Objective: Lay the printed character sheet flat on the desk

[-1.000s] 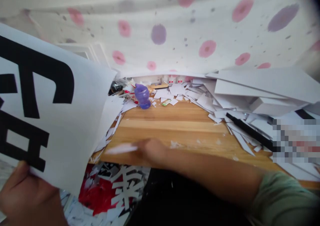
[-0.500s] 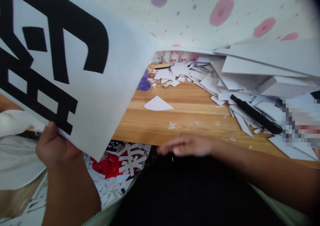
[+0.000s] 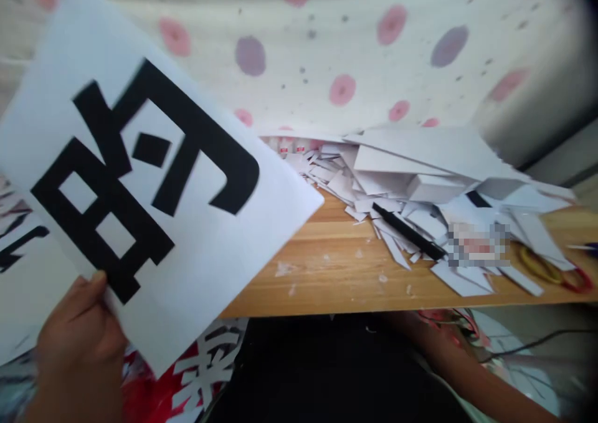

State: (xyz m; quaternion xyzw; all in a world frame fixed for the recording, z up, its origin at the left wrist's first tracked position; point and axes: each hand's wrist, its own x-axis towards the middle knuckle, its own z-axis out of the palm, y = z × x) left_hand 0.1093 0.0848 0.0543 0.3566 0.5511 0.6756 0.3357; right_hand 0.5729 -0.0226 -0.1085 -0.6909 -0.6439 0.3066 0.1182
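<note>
My left hand (image 3: 81, 326) grips the lower left edge of a white sheet of paper (image 3: 268, 236) between thumb and fingers. The sheet is held up at a tilt and bears a large, bold black Chinese character. My right forearm (image 3: 448, 364) reaches in from the lower right toward the dark clothing on my lap. Its hand is hidden there, at or below the table's front edge, so its fingers do not show. Below the sheet lie cut-out white character strokes (image 3: 205, 364) on something red (image 3: 152, 395).
On the wooden table (image 3: 336, 273) rests a heap of white paper scraps (image 3: 341, 186), with a long black pen-like object (image 3: 408, 231) on top. Red-and-yellow-handled scissors (image 3: 577, 280) lie at the right. Small bottles (image 3: 292, 147) stand behind, before a spotted curtain (image 3: 308, 68).
The sheet has swung up and turned, so its whole character shows. My right hand has dropped from the table's front edge out of sight. The view has shifted to the right.
</note>
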